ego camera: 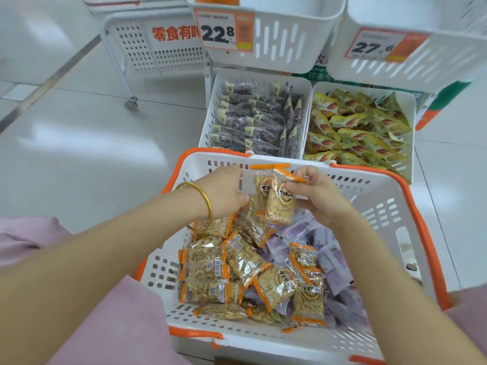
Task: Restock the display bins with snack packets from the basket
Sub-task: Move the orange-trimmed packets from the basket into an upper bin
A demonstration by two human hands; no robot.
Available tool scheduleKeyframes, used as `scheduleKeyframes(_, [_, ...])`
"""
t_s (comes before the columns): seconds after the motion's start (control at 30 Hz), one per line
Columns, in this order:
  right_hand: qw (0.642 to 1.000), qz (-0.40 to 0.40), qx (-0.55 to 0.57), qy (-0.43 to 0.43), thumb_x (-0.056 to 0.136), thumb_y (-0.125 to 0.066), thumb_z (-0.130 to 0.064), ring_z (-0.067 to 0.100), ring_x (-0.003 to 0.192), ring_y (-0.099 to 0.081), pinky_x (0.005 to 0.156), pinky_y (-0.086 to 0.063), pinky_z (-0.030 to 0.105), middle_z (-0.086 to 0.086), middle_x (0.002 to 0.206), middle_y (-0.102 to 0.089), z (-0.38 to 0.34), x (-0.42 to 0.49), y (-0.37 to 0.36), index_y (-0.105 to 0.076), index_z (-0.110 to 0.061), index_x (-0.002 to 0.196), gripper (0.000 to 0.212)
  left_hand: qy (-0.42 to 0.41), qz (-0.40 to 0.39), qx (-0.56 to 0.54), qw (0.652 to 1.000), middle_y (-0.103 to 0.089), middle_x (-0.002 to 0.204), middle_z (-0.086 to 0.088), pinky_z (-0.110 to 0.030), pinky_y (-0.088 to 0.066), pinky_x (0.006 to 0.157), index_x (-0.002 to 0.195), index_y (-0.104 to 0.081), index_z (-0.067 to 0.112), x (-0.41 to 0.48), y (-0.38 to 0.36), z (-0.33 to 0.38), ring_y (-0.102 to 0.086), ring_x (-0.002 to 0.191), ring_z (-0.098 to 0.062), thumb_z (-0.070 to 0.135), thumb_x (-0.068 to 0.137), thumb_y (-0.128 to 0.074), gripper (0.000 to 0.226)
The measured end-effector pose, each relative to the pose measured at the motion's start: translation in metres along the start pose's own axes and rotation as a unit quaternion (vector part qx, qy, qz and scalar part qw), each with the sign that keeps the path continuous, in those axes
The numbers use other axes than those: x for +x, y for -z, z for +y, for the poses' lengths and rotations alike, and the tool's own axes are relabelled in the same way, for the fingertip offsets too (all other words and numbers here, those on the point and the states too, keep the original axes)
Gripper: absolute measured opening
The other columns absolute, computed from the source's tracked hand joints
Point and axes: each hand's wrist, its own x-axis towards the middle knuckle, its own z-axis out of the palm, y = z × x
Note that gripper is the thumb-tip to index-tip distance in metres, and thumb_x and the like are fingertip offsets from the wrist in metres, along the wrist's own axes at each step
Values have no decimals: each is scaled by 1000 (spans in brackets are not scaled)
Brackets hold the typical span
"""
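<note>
Pink cloth (118, 325) is noted at the near edge, left and right, with both bare forearms reaching over it into the basket (382, 206).

Left hand (224, 191), with a gold bangle (204, 204) on its wrist, is curled; thumb and fingertips are closed on the left edge of the held packets (279, 204). Right hand (319, 196) is curled likewise; thumb and forefinger are pinched on the orange top seal of the front packet. Two packets are held upright, one behind the other, above the far end of the basket and against its far wall.

Inside the white, orange-rimmed basket, seed packets (237, 267) are heaped at left and centre, and purple packets (329, 254) at right.

Beyond the basket, two low bins stand side by side. Left bin (210, 111) is filled with dark packets (255, 119); right bin (411, 106) is filled with yellow packets (355, 127). Above them, two upper bins are seen, tagged 22.8 (224, 30) and 27.6 (379, 46); their contents cannot be seen.

White glossy floor (92, 127) is recorded at left, and a white wheeled rack (147, 48) bearing red lettering at far left.
</note>
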Motion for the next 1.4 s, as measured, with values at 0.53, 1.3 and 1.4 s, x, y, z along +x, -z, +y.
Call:
scheduleKeyframes(0.53, [984,79,-90,135,79,-72,-5,9,65,-65,53,-53,24,7,77,-68,-68,-47,-6,-58,-14,78,17,-8,1,-483,876,-51,96,-13,-37,-50,71,104,-52,11,7,8,20,-52,85,-25,24,100,-41,17])
scheduleKeyframes(1.3, [917,-2,-321,235,88,-65,-16,9,54,-64,50,-49,25,-5,60,-64,-257,31,-52,-68,-1,94,16,-98,304,-285,904,-45,125,6,-26,-33,104,133,-34,16,34,122,14,-42,121,-9,22,85,-66,58])
scheduleKeyframes(1.4, [885,131,-293,338,88,-64,-20,18,64,-67,49,-53,26,7,75,-68,-290,66,-62,-69,-9,88,12,-73,319,-254,910,-42,139,0,-32,-31,109,135,-34,15,34,132,7,-38,130,-16,22,86,-64,57])
